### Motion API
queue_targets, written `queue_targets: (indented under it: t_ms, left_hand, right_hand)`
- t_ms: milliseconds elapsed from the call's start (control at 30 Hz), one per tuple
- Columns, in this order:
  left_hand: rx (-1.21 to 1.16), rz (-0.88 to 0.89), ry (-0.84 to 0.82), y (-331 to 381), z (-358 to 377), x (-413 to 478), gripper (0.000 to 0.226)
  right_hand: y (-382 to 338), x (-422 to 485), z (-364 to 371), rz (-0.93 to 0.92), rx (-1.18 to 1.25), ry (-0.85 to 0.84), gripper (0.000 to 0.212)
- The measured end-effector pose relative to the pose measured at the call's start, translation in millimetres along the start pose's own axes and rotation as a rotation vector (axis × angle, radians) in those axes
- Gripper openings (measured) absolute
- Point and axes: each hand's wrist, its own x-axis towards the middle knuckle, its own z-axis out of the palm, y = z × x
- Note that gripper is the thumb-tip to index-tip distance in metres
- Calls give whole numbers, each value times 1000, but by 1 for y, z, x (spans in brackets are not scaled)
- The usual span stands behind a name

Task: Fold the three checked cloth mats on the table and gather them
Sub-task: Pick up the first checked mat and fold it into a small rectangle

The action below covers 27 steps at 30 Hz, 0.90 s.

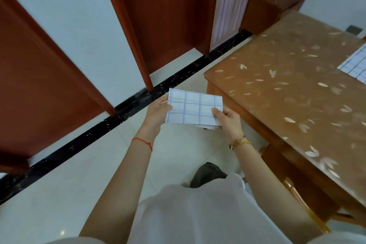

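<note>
A folded white mat with blue checks (195,107) hangs in the air over the floor, left of the table. My left hand (157,112) grips its left edge, thumb on top. My right hand (227,119) grips its right lower corner, thumb on top. Layered edges of cloth stick out beneath the mat near my right hand. A second checked mat (355,65) lies flat on the table (287,93) at the far right edge of the view, partly cut off.
The table has a brown top with a pale leaf pattern and a wooden frame. A wooden chair back (303,202) stands at its near side. Red-brown doors (164,16) and a black floor strip (122,109) lie ahead. A dark wooden box (275,4) sits beyond the table.
</note>
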Motion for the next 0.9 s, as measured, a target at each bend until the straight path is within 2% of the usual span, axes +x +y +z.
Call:
queue_targets:
  t_ms: [133, 533, 633, 667, 800, 900]
  left_hand:
    - [38, 0, -18, 12, -11, 46, 45]
    - [147, 42, -104, 95, 17, 225, 37]
    - [179, 69, -117, 126, 37, 271, 35]
    - [194, 78, -121, 135, 43, 287, 35]
    - [186, 57, -178, 159, 66, 342, 35]
    - [181, 15, -247, 171, 79, 377, 44]
  right_hand:
    - [-8, 36, 16, 22, 14, -5, 27]
    - [-55, 203, 39, 74, 109, 97, 10]
    - [-69, 249, 35, 95, 127, 132, 27]
    - [-74, 264, 35, 96, 143, 133, 26]
    - [-106, 302, 34, 102, 188, 201, 10]
    - [-116, 328, 30, 53, 150, 309, 12]
